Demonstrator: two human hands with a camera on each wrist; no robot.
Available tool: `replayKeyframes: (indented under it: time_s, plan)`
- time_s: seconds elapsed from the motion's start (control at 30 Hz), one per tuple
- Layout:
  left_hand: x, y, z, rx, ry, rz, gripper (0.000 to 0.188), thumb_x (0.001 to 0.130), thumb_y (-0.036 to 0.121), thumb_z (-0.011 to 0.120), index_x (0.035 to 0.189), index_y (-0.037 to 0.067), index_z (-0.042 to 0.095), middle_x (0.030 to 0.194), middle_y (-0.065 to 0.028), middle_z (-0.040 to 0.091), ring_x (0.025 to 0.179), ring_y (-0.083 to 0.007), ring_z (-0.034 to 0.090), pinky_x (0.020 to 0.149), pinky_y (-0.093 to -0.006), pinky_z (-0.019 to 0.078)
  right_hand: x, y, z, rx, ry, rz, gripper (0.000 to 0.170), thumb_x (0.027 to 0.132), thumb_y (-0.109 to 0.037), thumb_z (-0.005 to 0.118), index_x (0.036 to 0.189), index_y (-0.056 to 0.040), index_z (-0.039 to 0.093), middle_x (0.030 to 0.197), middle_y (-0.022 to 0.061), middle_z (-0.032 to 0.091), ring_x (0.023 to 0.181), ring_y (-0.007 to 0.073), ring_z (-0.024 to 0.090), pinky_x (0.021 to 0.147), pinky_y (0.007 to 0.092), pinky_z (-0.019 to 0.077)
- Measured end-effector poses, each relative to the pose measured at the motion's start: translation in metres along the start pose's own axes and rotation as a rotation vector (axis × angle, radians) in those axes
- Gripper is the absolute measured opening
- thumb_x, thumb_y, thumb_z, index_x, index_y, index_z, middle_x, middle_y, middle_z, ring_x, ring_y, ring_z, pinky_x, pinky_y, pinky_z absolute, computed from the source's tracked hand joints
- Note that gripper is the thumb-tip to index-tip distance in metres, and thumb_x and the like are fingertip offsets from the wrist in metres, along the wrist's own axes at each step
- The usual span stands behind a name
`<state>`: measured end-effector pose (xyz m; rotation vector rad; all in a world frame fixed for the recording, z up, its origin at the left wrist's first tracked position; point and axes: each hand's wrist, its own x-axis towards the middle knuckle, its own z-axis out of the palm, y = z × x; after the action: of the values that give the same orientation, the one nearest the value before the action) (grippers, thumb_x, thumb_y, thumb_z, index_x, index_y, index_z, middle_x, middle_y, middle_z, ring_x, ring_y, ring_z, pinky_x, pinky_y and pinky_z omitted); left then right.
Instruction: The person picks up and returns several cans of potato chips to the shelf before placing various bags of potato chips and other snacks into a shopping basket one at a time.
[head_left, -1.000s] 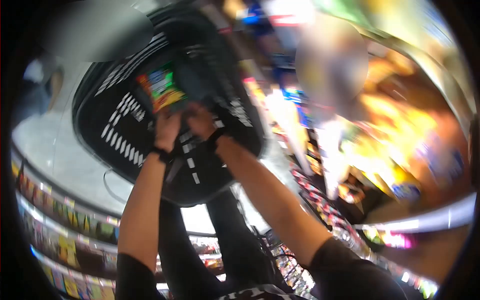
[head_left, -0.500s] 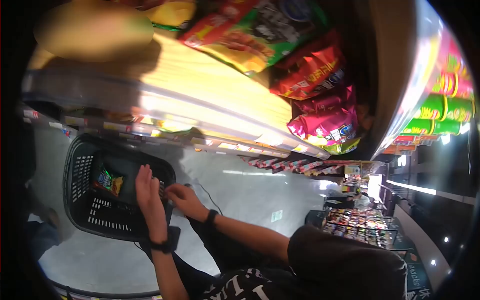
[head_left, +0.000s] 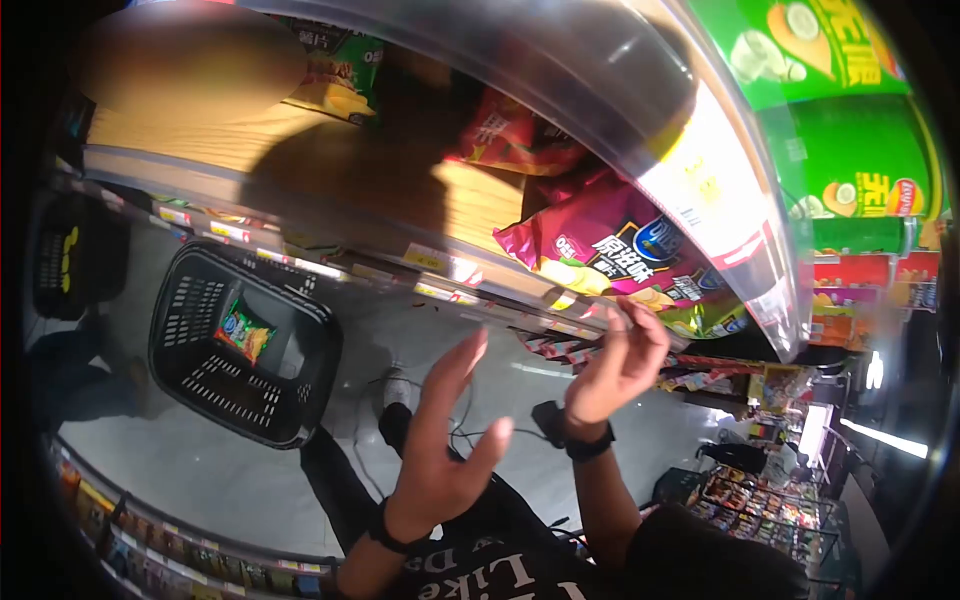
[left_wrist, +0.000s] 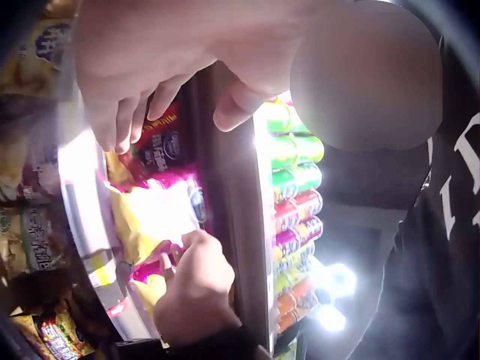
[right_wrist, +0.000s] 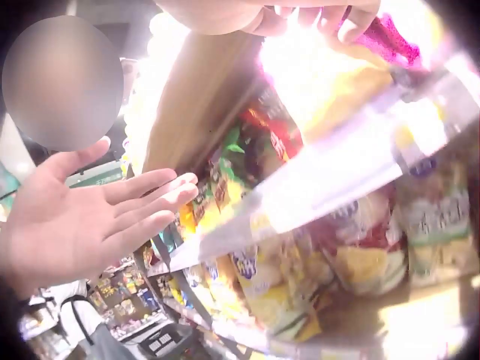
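Observation:
A purple chip bag (head_left: 630, 250) lies on the shelf beside a green-yellow bag (head_left: 715, 315). My right hand (head_left: 615, 370) is raised at the shelf's front edge, its fingertips overlapping the purple bag's lower end in the head view; the fingers are loosely bent. In the left wrist view the right hand (left_wrist: 199, 281) reaches in right beside the bright, washed-out bag. My left hand (head_left: 440, 450) is held in the air in front of the shelf, fingers straight, thumb apart, palm bare in the right wrist view. A black basket (head_left: 165, 340) stands on the floor, with a green-and-red snack bag (head_left: 245, 333) inside.
A red bag (head_left: 520, 135) and a green bag (head_left: 345, 75) sit farther along the shelf. Green chip canisters (head_left: 850, 150) line the rack at right. A cable (head_left: 365, 420) trails over the floor. Another basket (head_left: 80, 255) and a person's leg (head_left: 85, 370) are at left.
Both hands have left the basket, where they were a second ago, and risen towards the shelf. The view has turned to the chip bags; the basket, with its snack bag, now shows at left.

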<state>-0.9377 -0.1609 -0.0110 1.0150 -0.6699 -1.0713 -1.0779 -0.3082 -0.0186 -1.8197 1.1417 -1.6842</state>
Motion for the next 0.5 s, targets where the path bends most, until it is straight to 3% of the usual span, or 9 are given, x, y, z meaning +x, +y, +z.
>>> replayKeyframes:
  time_s: [0.03, 0.13, 0.2, 0.23, 0.3, 0.33, 0.4, 0.43, 0.5]
  plan:
    - [0.014, 0.003, 0.006, 0.092, 0.011, 0.097, 0.066, 0.091, 0.007, 0.066, 0.151, -0.001, 0.04, 0.154, -0.0201, 0.044, 0.145, -0.0316, 0.04, 0.118, -0.0417, 0.0316, 0.006, -0.002, -0.007, 0.114, -0.081, 0.035, 0.018, 0.098, 0.006, 0.054, 0.116, 0.0022, 0.055, 0.118, 0.0162, 0.064, 0.105, 0.0232, 0.065, 0.094, 0.0388, 0.0537]
    - [0.076, -0.013, 0.009, 0.318, 0.168, 0.389, 0.068, 0.088, 0.003, 0.068, 0.15, -0.003, 0.041, 0.149, -0.0203, 0.048, 0.141, -0.0322, 0.045, 0.115, -0.0414, 0.0351, 0.014, -0.04, 0.021, 0.219, -0.428, 0.09, 0.04, 0.102, 0.0, 0.047, 0.141, 0.0066, 0.046, 0.143, 0.0237, 0.053, 0.13, 0.0319, 0.056, 0.108, 0.0454, 0.0469]
    - [0.117, -0.006, 0.011, 0.105, 0.195, 0.327, 0.061, 0.091, 0.005, 0.065, 0.148, -0.002, 0.043, 0.144, -0.0202, 0.05, 0.136, -0.0323, 0.048, 0.113, -0.0404, 0.0368, 0.015, -0.046, 0.047, 0.393, -0.601, 0.209, 0.061, 0.1, 0.001, 0.052, 0.156, 0.005, 0.027, 0.16, 0.0261, 0.032, 0.148, 0.0353, 0.035, 0.12, 0.0467, 0.0303]
    - [0.136, -0.005, 0.012, 0.038, 0.208, 0.321, 0.058, 0.093, 0.007, 0.063, 0.147, -0.002, 0.045, 0.143, -0.0203, 0.051, 0.134, -0.0324, 0.049, 0.113, -0.04, 0.0373, 0.013, -0.037, 0.06, 0.359, -0.62, 0.153, 0.063, 0.101, -0.002, 0.05, 0.158, 0.005, 0.022, 0.162, 0.0252, 0.026, 0.15, 0.0352, 0.029, 0.122, 0.0443, 0.024]
    - [0.164, -0.015, 0.008, 0.077, 0.21, 0.421, 0.051, 0.097, 0.011, 0.058, 0.146, 0.0, 0.047, 0.14, -0.0208, 0.051, 0.132, -0.0322, 0.05, 0.113, -0.039, 0.0373, 0.018, -0.021, 0.084, 0.297, -0.608, 0.094, 0.054, 0.105, -0.01, 0.045, 0.154, 0.0059, 0.028, 0.158, 0.023, 0.031, 0.146, 0.0321, 0.033, 0.121, 0.0407, 0.0238]
    - [0.171, -0.017, 0.006, 0.239, 0.207, 0.437, 0.048, 0.099, 0.013, 0.055, 0.145, 0.001, 0.048, 0.141, -0.0206, 0.051, 0.133, -0.0323, 0.049, 0.113, -0.0387, 0.0369, 0.02, -0.013, 0.096, 0.266, -0.601, 0.065, 0.051, 0.107, -0.015, 0.043, 0.152, 0.0064, 0.031, 0.156, 0.022, 0.034, 0.144, 0.0306, 0.034, 0.12, 0.0389, 0.0237]
    - [0.183, -0.023, 0.001, 0.465, 0.205, 0.477, 0.045, 0.102, 0.017, 0.05, 0.145, 0.002, 0.049, 0.142, -0.0201, 0.05, 0.134, -0.0326, 0.049, 0.114, -0.0383, 0.0361, 0.035, -0.021, 0.115, 0.335, -0.575, 0.161, 0.049, 0.11, -0.025, 0.038, 0.151, 0.0035, 0.032, 0.153, 0.018, 0.037, 0.141, 0.0258, 0.036, 0.118, 0.0376, 0.0271]
    - [0.189, -0.027, 0.0, 0.528, 0.21, 0.501, 0.044, 0.104, 0.019, 0.049, 0.145, 0.002, 0.049, 0.143, -0.0198, 0.049, 0.134, -0.0329, 0.048, 0.114, -0.0382, 0.0357, 0.034, -0.021, 0.128, 0.291, -0.373, 0.174, 0.046, 0.11, -0.03, 0.04, 0.144, 0.0007, 0.038, 0.138, 0.0152, 0.049, 0.126, 0.0229, 0.047, 0.109, 0.0374, 0.0368]
    - [0.199, -0.034, -0.002, 0.48, 0.241, 0.544, 0.044, 0.105, 0.02, 0.047, 0.145, 0.002, 0.049, 0.145, -0.0189, 0.049, 0.135, -0.0333, 0.048, 0.115, -0.0382, 0.0354, 0.043, -0.005, 0.138, 0.54, -0.367, 0.239, 0.045, 0.109, -0.032, 0.042, 0.141, 0.0005, 0.042, 0.129, 0.0132, 0.054, 0.119, 0.0211, 0.051, 0.103, 0.035, 0.0405]
